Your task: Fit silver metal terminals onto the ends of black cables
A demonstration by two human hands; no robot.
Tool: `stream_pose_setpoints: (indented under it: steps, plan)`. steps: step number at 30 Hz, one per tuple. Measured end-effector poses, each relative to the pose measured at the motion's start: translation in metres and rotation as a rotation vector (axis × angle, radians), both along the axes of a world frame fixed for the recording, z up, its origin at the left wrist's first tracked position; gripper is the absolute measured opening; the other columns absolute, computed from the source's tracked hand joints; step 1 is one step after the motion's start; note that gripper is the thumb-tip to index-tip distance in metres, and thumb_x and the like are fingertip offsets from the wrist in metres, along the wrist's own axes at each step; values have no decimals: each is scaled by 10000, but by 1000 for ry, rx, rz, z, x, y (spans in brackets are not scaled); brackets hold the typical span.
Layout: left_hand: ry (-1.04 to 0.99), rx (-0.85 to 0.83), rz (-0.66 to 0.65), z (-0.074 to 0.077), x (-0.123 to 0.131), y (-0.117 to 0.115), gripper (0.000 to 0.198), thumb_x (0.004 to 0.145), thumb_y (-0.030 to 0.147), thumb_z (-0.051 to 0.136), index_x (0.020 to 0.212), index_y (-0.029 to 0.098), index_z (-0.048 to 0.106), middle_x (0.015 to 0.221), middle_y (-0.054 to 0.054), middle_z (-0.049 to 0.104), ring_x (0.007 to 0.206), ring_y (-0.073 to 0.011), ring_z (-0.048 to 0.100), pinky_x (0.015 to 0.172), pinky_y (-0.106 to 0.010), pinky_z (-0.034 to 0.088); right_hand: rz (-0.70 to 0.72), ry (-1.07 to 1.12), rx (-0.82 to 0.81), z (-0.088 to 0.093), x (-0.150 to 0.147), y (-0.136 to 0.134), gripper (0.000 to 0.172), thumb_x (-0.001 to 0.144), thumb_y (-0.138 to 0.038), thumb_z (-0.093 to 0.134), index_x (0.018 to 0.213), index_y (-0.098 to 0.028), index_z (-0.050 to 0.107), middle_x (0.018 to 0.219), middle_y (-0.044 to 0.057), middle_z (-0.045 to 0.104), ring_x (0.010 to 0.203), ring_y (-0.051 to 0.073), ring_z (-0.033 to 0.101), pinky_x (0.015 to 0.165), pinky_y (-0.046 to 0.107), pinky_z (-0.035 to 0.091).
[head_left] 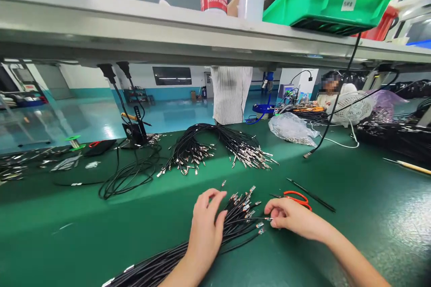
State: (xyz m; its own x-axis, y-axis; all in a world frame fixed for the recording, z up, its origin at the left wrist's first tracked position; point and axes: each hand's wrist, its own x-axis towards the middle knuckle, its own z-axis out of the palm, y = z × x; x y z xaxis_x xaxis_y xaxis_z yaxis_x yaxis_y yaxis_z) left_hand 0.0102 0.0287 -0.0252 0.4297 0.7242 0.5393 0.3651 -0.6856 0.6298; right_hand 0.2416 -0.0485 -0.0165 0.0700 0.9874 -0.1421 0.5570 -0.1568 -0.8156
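A bundle of black cables [168,255] with small metal connector ends lies on the green table mat. My left hand [207,222] is over the bundle, thumb and fingers apart, with no cable visibly gripped. To its right, my right hand [286,216] pinches the connector end of a single cable [247,219] drawn out toward the side. Just behind the right hand are red-handled scissors [298,197], partly covered by it. A thin black pen-like tool [316,197] lies beyond them.
Another cable bundle [215,130] lies bent in an arc farther back. A coiled black cord [131,179] is at left, a clear plastic bag [292,129] at back right. A hanging cable [332,116] drops from the shelf [134,22] holding a green bin [330,0]. A co-worker [332,92] sits beyond.
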Motion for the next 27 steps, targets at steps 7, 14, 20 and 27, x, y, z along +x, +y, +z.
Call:
stream_pose_setpoints:
  steps: [7, 14, 20, 27]
  plan:
    - [165, 107, -416, 7, 5, -27, 403, 816, 223, 507, 1211, 247, 433, 1210, -76, 478, 1134, -212, 391, 982, -372, 328, 130, 348, 71, 27, -9, -11, 163, 745, -267, 533, 675, -128, 582, 593, 1, 569, 522, 101, 479, 524, 212, 379]
    - [-47, -247, -409, 13, 11, -28, 133, 807, 247, 533, 841, 224, 659, 775, -36, 609, 718, -146, 551, 663, -227, 428, 166, 451, 64, 44, -28, -23, 217, 768, -311, 544, 650, -129, 560, 567, 0, 550, 505, 98, 462, 505, 208, 356]
    - [-139, -330, -385, 17, 12, -30, 127, 782, 250, 560, 747, 210, 676, 728, -37, 612, 695, -153, 547, 645, -222, 411, 168, 441, 91, 44, -32, -23, 211, 794, -299, 524, 675, -130, 568, 601, 6, 562, 530, 97, 473, 526, 207, 364]
    - [-86, -371, -358, 20, 10, -25, 213, 804, 313, 525, 698, 185, 658, 647, -22, 535, 638, -138, 502, 599, -217, 359, 88, 378, 215, 55, -42, -26, 121, 749, -238, 578, 848, -171, 595, 769, 4, 581, 740, 140, 523, 668, 224, 408]
